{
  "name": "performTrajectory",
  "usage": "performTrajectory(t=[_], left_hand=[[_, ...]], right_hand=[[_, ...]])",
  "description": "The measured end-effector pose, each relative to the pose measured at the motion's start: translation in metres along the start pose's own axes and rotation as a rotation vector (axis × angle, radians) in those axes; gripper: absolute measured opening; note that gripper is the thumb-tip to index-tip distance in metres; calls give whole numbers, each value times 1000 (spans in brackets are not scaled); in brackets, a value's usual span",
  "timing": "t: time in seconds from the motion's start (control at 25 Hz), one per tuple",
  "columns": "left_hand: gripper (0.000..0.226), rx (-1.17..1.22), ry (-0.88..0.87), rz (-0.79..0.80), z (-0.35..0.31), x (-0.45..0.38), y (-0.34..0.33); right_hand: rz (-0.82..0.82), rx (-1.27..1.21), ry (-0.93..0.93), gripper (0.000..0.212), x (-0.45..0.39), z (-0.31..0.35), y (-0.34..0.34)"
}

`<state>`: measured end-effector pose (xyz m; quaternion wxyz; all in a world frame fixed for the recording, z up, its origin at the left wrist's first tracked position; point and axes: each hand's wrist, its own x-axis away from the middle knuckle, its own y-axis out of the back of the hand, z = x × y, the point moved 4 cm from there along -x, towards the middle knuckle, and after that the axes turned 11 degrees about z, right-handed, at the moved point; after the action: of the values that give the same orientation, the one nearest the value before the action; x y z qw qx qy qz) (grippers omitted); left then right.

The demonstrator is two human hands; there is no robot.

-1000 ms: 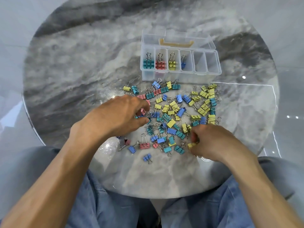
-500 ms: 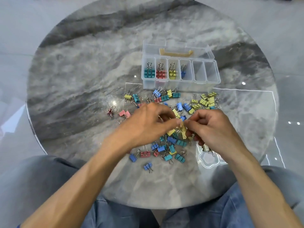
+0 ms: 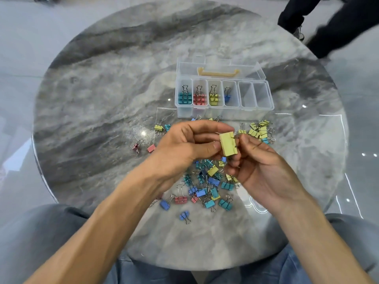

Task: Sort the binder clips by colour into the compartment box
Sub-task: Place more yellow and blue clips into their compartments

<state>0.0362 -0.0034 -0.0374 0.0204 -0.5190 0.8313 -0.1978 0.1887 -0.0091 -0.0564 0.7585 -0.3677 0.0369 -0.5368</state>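
Your left hand [image 3: 184, 148] pinches a stack of yellow clips [image 3: 228, 143] between thumb and forefinger, raised above the loose pile [image 3: 207, 181] near the middle of the round table [image 3: 102, 89]. Your right hand [image 3: 258, 169] curls its fingers round the wire handles on the stack's right side, so both hands grip it; how many clips make up the stack you cannot tell.

The compartment box [image 3: 223, 113] stands toward the table's far edge, lid open, with six compartments. From the left: teal clips [image 3: 184, 97], red clips [image 3: 199, 99], yellow clips [image 3: 213, 98], one blue clip [image 3: 227, 97], then two compartments holding nothing. Exact counts in the first three are unclear.

Two red clips [image 3: 143, 147] lie apart at the pile's left, and a yellow cluster [image 3: 259, 130] lies to its right.
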Motion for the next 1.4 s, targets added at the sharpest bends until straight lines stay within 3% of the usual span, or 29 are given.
performTrajectory(t=[0.08,0.16,0.2,0.32,0.36,0.48,0.52,0.64,0.92,1.04,1.2,1.4], left_hand=[[27,-58,-12,-61,4,1,-1],[22,-220,22,-243,8,2,7],[19,-189,45,-272,10,1,9],[22,94,88,-188,12,1,2],[21,77,76,-176,11,2,-1],[26,-351,36,-357,13,5,1],[26,-366,35,-405,14,5,2],[21,-81,97,-339,21,2,0],[27,196,18,-245,20,-2,0],[24,129,23,-270,19,-2,2],[20,-298,33,-408,20,-1,4],[22,-196,-30,-424,15,-4,5]], right_hand=[[0,-29,17,20,0,-4,-4],[-79,91,69,19,-1,-4,-1],[-118,155,100,16,-1,-3,2],[-178,287,164,13,0,-3,4],[-188,314,178,13,0,-3,3],[-215,355,203,15,0,-6,1],[-221,380,213,16,0,-6,1],[-196,332,200,15,-1,-9,1],[-207,239,108,19,-3,-13,1],[-161,227,70,11,-4,-12,3],[-241,495,230,7,0,-7,5],[-188,673,233,6,-7,16,4]])
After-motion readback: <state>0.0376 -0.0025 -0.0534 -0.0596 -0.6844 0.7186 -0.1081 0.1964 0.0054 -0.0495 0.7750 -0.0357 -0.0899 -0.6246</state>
